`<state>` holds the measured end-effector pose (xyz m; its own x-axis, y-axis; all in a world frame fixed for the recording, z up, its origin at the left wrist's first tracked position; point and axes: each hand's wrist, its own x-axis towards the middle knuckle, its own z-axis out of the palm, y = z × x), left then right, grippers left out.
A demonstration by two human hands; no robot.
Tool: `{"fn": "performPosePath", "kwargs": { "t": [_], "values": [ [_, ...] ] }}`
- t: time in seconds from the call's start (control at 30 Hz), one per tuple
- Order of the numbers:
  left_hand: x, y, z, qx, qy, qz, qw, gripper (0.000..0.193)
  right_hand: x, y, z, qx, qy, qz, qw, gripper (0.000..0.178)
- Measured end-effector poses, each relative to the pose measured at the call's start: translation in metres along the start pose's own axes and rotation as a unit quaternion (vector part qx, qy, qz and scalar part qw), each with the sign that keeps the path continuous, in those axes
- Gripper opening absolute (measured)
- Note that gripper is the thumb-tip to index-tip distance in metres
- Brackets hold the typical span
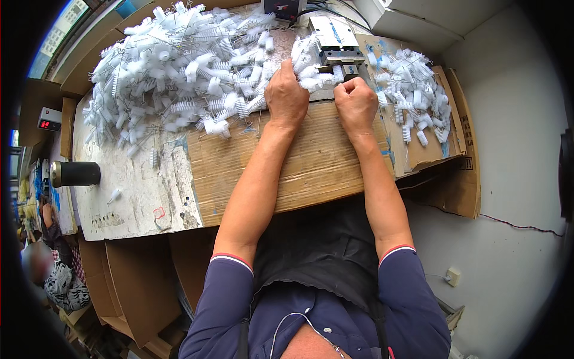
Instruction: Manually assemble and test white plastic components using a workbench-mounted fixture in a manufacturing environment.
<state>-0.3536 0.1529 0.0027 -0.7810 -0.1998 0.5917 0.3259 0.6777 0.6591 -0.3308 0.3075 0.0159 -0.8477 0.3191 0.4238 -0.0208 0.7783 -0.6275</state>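
Note:
My left hand is closed at the right edge of a large heap of small white spiral-bristle brushes with thin wire stems. More of these brushes lie against its right side; whatever its curled fingers hold is hidden. Close by, my right hand makes a fist just below the small metal machine. One white brush stands at the tip of that fist, beside the machine's dark block. Its stem appears to run into my fingers, though they cover it.
A smaller heap of white brushes lies on cardboard at the right. Ribbed cardboard covers the table's near middle. On the left are a black cylinder, a single brush and a red-digit display box. Another person is at far left.

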Motion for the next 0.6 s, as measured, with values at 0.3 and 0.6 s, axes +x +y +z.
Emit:
{"fn": "performPosePath", "kwargs": {
  "t": [0.3, 0.6],
  "values": [
    [0.002, 0.001, 0.006, 0.021, -0.016, 0.082, 0.996, 0.028, -0.001, -0.005, -0.027, 0.06, -0.009, 0.024, 0.998, 0.02],
    [0.004, 0.001, 0.011, 0.045, -0.057, 0.11, 0.991, 0.023, -0.02, 0.047, -0.095, -0.154, 0.041, -0.074, 0.984, 0.014]
  ]
}}
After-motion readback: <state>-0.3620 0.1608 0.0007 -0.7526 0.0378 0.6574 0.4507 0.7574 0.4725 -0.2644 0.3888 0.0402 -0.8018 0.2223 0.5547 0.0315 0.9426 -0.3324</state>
